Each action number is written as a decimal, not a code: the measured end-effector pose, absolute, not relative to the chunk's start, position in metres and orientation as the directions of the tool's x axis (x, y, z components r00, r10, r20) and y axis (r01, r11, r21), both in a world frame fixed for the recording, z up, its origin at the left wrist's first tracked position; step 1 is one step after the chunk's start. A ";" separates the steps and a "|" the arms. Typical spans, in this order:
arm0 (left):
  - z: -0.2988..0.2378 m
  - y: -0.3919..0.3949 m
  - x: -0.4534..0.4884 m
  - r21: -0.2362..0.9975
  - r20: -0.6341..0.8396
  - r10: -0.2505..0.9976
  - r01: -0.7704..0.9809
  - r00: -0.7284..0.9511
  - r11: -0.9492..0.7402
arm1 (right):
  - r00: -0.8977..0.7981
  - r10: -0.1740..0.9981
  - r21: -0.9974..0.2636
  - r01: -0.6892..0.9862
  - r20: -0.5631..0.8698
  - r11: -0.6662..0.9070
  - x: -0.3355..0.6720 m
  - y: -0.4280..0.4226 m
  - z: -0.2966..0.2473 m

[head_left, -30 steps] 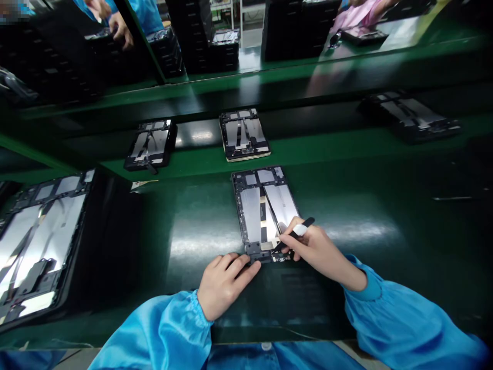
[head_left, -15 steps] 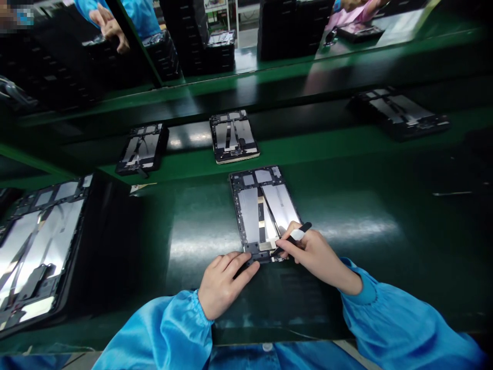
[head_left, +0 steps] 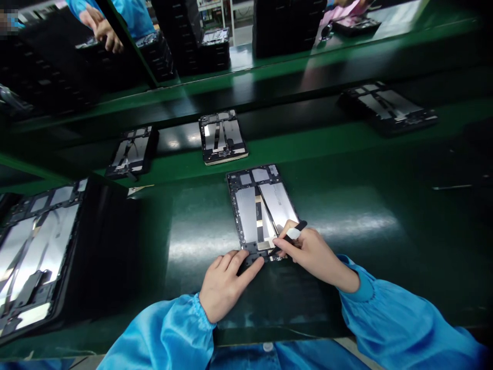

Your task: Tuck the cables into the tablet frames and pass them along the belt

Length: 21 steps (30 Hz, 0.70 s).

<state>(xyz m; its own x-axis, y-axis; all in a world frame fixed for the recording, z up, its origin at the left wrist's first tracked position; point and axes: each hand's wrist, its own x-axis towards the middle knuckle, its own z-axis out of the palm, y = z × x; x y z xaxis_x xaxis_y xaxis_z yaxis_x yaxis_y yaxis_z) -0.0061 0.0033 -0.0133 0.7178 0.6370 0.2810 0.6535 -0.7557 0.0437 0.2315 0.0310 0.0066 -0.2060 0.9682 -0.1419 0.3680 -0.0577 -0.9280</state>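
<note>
An opened tablet (head_left: 265, 205) lies in front of me, its silver inner plates and dark flex cables showing. My left hand (head_left: 227, 282) rests flat with fingers apart, fingertips on the tablet's lower left edge. My right hand (head_left: 308, 252) is closed in a pen-like grip around black tweezers (head_left: 302, 225), which carry a white patch (head_left: 293, 234). Their tip points down at small parts along the tablet's bottom edge, right of my left thumb; whether it touches them I cannot tell. The fingers of my right hand cover the tablet's lower right corner.
A stack topped by an open tablet (head_left: 42, 246) stands close on the left. Behind the work surface (head_left: 192, 216) lie more tablets: one at left (head_left: 133, 151), one in the middle (head_left: 223, 136), one at right (head_left: 389, 108). Black tray stacks (head_left: 288, 28) and a co-worker's hands (head_left: 100, 28) are beyond.
The view has shifted slightly. My left thumb is stretched a little further right along the tablet's bottom edge. The tweezers stay at nearly the same spot.
</note>
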 end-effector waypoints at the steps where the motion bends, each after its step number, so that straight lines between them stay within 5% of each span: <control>1: -0.013 0.004 -0.003 0.043 0.261 0.647 0.661 0.716 -0.749 | -0.202 0.970 -0.927 0.371 -0.136 -0.053 0.232 0.031 0.007; 9: -0.009 0.014 -0.015 0.203 0.343 0.590 0.555 0.731 -0.806 | -0.113 0.978 -0.969 0.195 -0.176 -0.152 0.232 0.032 0.002; 14: -0.010 0.032 0.007 0.056 0.336 0.487 0.499 0.806 -0.865 | -0.066 0.985 -0.977 0.156 -0.159 -0.147 0.235 0.027 -0.002; 21: -0.015 0.130 0.075 0.029 0.197 0.570 0.577 0.798 -0.816 | 0.431 0.899 -0.992 0.123 0.083 0.033 0.255 0.027 -0.015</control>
<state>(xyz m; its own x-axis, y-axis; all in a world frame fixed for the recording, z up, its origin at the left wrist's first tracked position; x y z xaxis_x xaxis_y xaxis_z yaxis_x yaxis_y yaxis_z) 0.0754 0.1299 -0.0152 0.7975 0.5703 0.1967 0.5766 -0.8165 0.0291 0.2554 0.0265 -0.0145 0.4310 0.8985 0.0831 0.1225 0.0329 -0.9919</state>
